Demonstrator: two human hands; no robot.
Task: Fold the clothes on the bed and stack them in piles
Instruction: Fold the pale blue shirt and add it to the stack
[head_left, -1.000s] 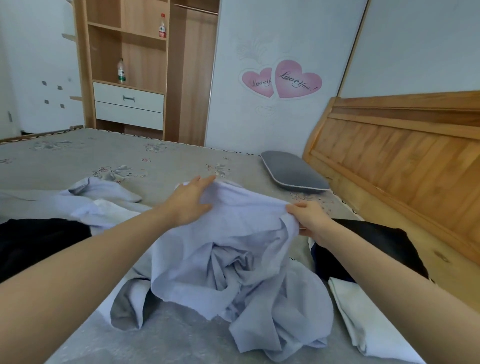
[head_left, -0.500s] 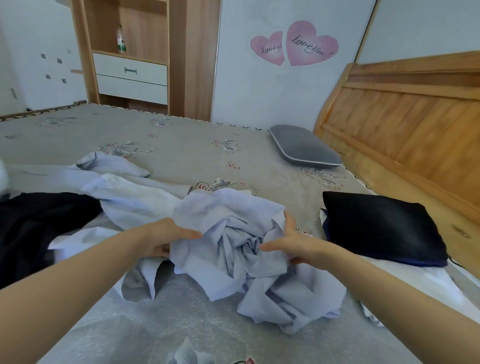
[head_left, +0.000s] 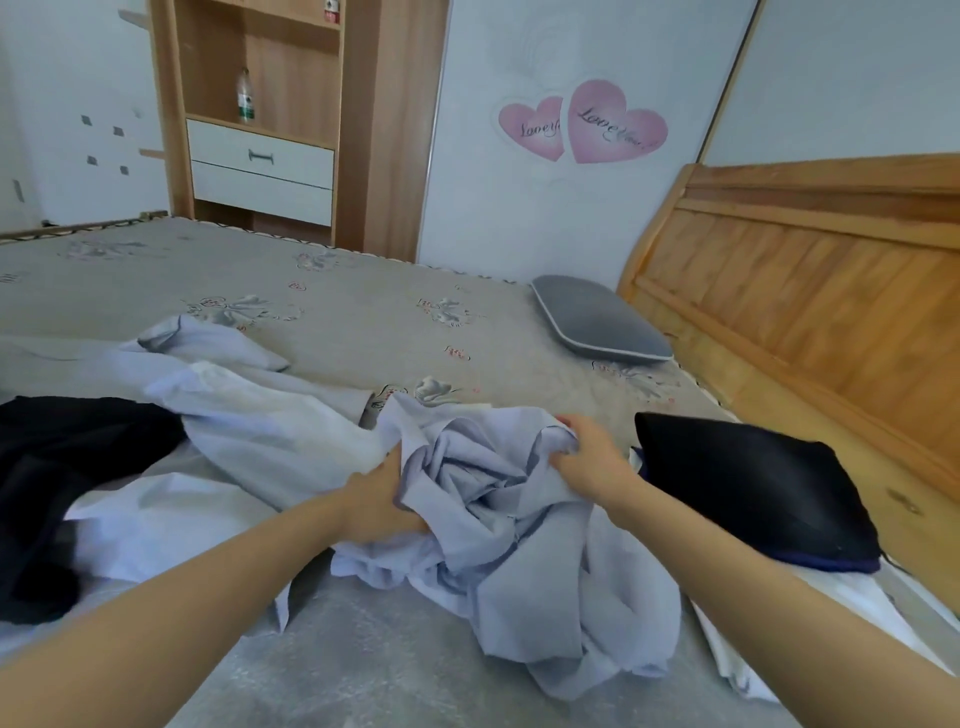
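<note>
In the head view, both hands have drawn closer together since half a second ago and bunched the crumpled pale blue shirt (head_left: 498, 499) tighter: the left hand (head_left: 379, 499) has its grip buried in the shirt's left side with fingers hidden, apparently clutching cloth, while the right hand (head_left: 587, 457) pinches its upper right edge. The shirt lies on the bed (head_left: 363, 312), and because it is a wadded tangle, lifting it by these random holds would likely leave sleeves twisted inside. Left of the shirt, loose pale garments (head_left: 234, 426) touch it and may drag along; right of it, the folded dark pile (head_left: 753, 493) sits near enough to be knocked.
</note>
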